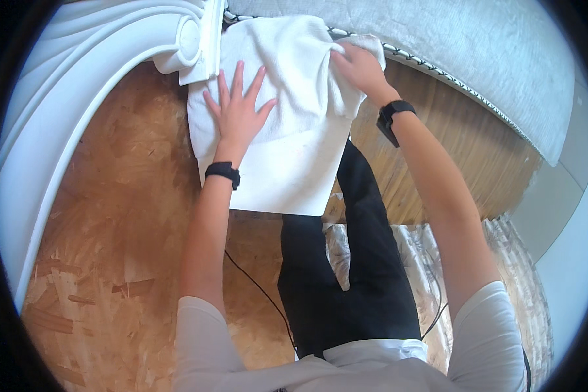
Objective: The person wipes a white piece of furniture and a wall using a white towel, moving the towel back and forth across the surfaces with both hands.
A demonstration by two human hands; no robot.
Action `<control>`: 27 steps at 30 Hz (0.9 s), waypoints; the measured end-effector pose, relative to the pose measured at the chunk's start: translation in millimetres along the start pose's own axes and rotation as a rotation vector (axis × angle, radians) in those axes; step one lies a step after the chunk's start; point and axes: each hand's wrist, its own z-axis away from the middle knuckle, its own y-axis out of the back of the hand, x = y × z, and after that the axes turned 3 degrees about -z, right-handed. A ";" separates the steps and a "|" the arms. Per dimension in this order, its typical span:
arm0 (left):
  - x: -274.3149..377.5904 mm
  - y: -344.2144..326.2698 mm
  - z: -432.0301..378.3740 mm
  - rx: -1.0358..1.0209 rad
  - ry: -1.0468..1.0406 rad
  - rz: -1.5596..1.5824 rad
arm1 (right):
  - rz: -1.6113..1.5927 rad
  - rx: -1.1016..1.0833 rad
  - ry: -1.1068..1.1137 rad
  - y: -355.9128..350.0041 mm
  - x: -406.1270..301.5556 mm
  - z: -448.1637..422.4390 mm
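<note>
A white cloth (294, 83), wrinkled and partly folded, lies over the far part of a smooth white panel or tabletop (284, 181). My left hand (238, 110) rests flat on the cloth's left side, palm down with the fingers spread. At the cloth's upper right, my right hand (360, 68) has its fingers curled on a bunched fold, thumb against the fabric. The cloth's right end hangs past the panel's edge. The fingertips of my right hand are partly hidden by the fold.
A white moulded bed frame (142, 36) curves along the left and touches the panel's far corner. Behind the cloth is a pale mattress (446, 44) with dark-stitched piping. Brown patterned flooring (122, 196) lies below, with a patterned curtain (514, 274) at the lower right and thin black cables (259, 289).
</note>
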 end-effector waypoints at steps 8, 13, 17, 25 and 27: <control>34.7 -0.2 -59.7 -0.009 0.001 0.075 | 0.101 0.242 0.073 -11.0 9.7 28.0; 26.6 -6.0 -68.9 -0.032 0.060 0.059 | 0.413 0.235 0.183 -43.5 -15.6 69.0; 24.2 -6.9 -39.8 0.070 0.064 0.142 | 0.478 0.090 0.227 -58.7 -28.8 99.6; -1.5 -8.4 56.6 -0.034 0.090 0.130 | 0.529 -0.015 0.486 -7.6 -5.0 31.7; -3.0 -2.0 49.3 0.039 0.074 0.207 | 0.004 -0.146 0.056 8.0 12.5 -1.5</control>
